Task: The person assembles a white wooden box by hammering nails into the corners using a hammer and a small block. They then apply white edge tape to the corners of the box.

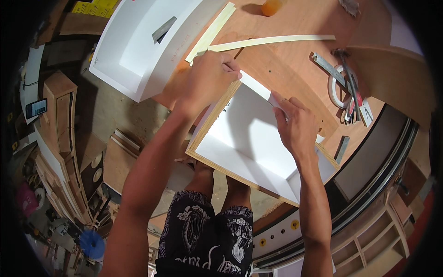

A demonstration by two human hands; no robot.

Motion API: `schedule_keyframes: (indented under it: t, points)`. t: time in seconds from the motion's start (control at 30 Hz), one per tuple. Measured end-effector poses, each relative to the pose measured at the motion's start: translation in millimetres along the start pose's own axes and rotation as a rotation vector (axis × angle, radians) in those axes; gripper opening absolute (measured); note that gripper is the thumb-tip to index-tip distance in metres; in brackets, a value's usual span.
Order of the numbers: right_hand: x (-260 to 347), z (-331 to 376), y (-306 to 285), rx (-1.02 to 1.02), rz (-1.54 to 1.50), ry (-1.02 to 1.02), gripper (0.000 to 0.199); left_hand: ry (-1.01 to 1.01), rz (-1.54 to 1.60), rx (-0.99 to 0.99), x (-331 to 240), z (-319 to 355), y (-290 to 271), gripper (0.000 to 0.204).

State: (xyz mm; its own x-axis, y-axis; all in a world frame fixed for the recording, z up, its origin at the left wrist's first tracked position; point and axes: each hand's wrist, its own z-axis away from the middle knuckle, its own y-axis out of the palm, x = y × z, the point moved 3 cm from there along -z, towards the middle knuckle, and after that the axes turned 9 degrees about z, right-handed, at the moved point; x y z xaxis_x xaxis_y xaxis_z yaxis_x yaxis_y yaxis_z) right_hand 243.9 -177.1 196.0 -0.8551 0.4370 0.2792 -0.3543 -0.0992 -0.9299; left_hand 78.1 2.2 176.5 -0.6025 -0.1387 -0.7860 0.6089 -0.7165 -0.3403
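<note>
A drawer-like box point(244, 183) with white inner faces and bare plywood edges is in front of me, tilted, its open side up. Along its far edge runs a white edging strip point(254, 84). My left hand point(213, 76) is closed at the far left corner, its thumb and fingers pinching the end of that strip. Farther right on the same edge is my right hand point(295, 121), its fingers closed round a thin, flat, pale piece whose kind I cannot make out. That piece meets the strip. Beyond my left hand lie pale wood-coloured strips point(272, 41) on the bench.
A second white box point(138, 60) with a grey flat piece point(164, 30) stands at the far left. On the wooden bench point(281, 62) at right lie a tape roll point(336, 87), a metal ruler point(328, 69) and a hammer point(353, 81). An orange cup point(272, 7) is at the back.
</note>
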Motion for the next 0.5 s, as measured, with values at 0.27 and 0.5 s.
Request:
schedule_keyframes:
  t: [0.27, 0.5]
  points:
    - [-5, -1, 1, -0.018, -0.026, -0.016, 0.036, 0.103, -0.081, 0.057, -3, -5, 3, 0.021]
    - [-9, -1, 4, -0.047, -0.04, -0.02, 0.032, 0.117, -0.239, 0.129, -9, -13, 1, 0.021]
